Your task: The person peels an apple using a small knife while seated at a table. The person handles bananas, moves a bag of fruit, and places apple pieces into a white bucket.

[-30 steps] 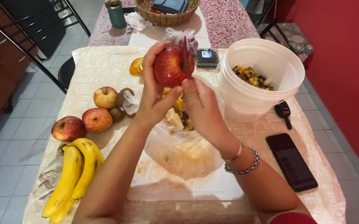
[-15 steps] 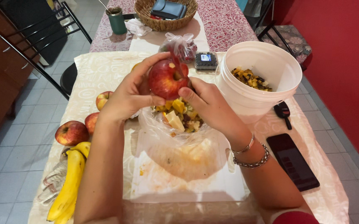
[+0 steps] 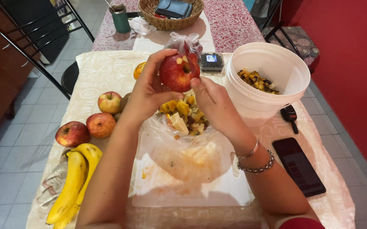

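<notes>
Red apple (image 3: 178, 71), partly cut, sits at upper centre, gripped by the left hand (image 3: 149, 91); the right hand (image 3: 211, 101) pinches its lower edge, likely so scraps drop into the clear bag (image 3: 183, 123) beneath.

The red apple (image 3: 178, 71) has turned in the hands, its cut, cored top now facing up. The right hand (image 3: 211, 101) has slid down to its five o'clock side, no blade showing now.
</notes>
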